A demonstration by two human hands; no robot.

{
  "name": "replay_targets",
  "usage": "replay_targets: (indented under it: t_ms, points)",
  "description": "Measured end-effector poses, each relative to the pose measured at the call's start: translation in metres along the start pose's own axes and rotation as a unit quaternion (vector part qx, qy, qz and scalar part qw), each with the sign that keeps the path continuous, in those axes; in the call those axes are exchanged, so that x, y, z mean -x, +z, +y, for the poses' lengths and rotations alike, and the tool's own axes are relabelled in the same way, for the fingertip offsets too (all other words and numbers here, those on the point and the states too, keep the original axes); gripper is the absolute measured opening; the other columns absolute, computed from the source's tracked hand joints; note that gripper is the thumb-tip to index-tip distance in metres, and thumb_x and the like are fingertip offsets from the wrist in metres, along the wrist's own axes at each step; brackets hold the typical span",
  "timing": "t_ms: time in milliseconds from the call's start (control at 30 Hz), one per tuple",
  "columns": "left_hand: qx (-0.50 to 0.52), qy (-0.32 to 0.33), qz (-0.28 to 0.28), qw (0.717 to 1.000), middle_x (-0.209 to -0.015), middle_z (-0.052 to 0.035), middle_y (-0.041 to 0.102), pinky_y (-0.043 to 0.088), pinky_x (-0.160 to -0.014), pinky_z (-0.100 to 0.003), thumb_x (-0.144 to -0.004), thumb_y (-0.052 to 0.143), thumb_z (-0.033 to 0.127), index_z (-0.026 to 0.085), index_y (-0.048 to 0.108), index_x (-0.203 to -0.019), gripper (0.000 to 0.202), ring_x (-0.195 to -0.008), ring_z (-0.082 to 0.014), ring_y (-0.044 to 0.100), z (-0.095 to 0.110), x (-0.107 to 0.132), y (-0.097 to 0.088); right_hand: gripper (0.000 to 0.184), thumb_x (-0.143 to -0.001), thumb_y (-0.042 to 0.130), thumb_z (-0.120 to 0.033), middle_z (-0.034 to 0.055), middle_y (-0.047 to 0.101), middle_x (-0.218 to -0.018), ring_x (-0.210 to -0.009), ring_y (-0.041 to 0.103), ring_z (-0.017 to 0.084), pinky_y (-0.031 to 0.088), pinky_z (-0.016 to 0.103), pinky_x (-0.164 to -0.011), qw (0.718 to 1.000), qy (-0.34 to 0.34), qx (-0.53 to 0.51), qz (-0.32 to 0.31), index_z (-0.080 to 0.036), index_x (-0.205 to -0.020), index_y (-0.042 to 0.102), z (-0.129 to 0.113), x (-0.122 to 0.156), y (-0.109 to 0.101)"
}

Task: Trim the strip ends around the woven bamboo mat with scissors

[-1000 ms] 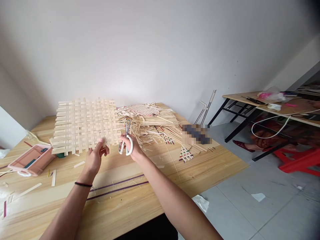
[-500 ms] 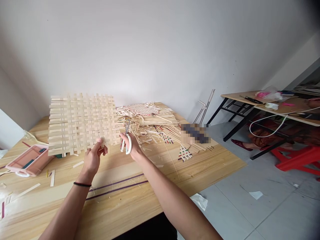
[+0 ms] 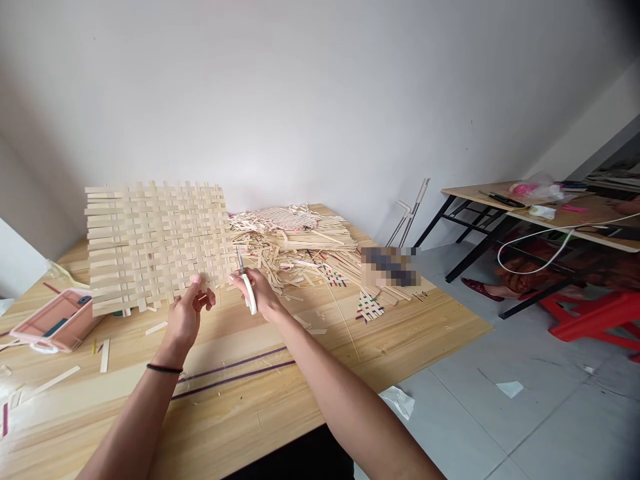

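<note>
A woven mat of pale flat strips is held upright above the table, its loose strip ends sticking out along the edges. My left hand pinches its lower edge, thumb on the near face. At the mat's right edge, my right hand is closed on a pair of white-handled scissors. The metal blades point upward beside the mat's right edge. Whether they touch a strip I cannot tell.
A pink basket stands at the left. Behind my right hand lie bundled strips and scraps; a small coloured woven piece lies nearer. Purple strips lie in front. Another table, a red stool and a person's foot are at right.
The mat has tilted and shifted slightly left in my left hand. My right hand has moved a little left and the scissors have turned, so their handles show more edge-on.
</note>
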State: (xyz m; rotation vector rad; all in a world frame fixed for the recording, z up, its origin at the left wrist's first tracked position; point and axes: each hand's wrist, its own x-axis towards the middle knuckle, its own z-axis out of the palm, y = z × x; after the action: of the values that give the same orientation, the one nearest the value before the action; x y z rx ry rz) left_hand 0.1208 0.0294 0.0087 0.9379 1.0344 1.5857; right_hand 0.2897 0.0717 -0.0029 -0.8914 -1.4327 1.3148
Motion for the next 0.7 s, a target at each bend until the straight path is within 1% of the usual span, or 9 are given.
replay_targets:
  t_ms: [133,300,500,700]
  points:
    - [0.006,-0.001,0.001,1.000,-0.060,0.0004,0.056,0.037,-0.055,-0.031,-0.079,0.079,0.048,0.019,0.068,-0.073,0.031,-0.058,-0.0158,0.051,0.0001,0.0001,0.0003,0.044,-0.082,0.073,-0.057,-0.0064,0.043,-0.059,-0.051,0.043,0.010,0.031,0.025,-0.049,1.000,-0.009,0.019,-0.004,-0.021,-0.071,0.052,-0.0013,0.0012,0.0000]
    - [-0.001,-0.005,-0.005,1.000,-0.059,0.0001,0.055,0.037,-0.056,-0.032,-0.082,0.077,0.048,0.019,0.068,-0.072,0.032,-0.060,-0.0165,0.051,-0.0020,-0.0001,-0.0012,0.045,-0.083,0.073,-0.058,-0.0060,0.043,-0.060,-0.052,0.042,0.010,0.031,0.025,-0.049,0.999,-0.014,0.037,0.009,-0.021,-0.069,0.052,-0.0004,0.0004,-0.0002]
    - [-0.014,-0.009,-0.012,1.000,-0.060,0.0001,0.055,0.037,-0.058,-0.032,-0.085,0.076,0.049,0.020,0.065,-0.071,0.034,-0.061,-0.0166,0.051,-0.0023,0.0007,-0.0022,0.042,-0.083,0.074,-0.057,-0.0051,0.046,-0.063,-0.051,0.044,0.010,0.033,0.025,-0.049,0.999,-0.018,0.040,0.017,-0.020,-0.072,0.055,0.0024,-0.0006,0.0001]
    - [-0.029,-0.013,-0.018,0.999,-0.061,0.0000,0.055,0.038,-0.059,-0.033,-0.086,0.074,0.051,0.020,0.064,-0.070,0.036,-0.060,-0.0170,0.051,-0.0039,0.0006,-0.0037,0.040,-0.084,0.074,-0.055,-0.0055,0.048,-0.059,-0.047,0.044,0.010,0.032,0.025,-0.046,1.000,0.004,0.022,0.005,-0.022,-0.075,0.054,0.0077,-0.0016,0.0010]
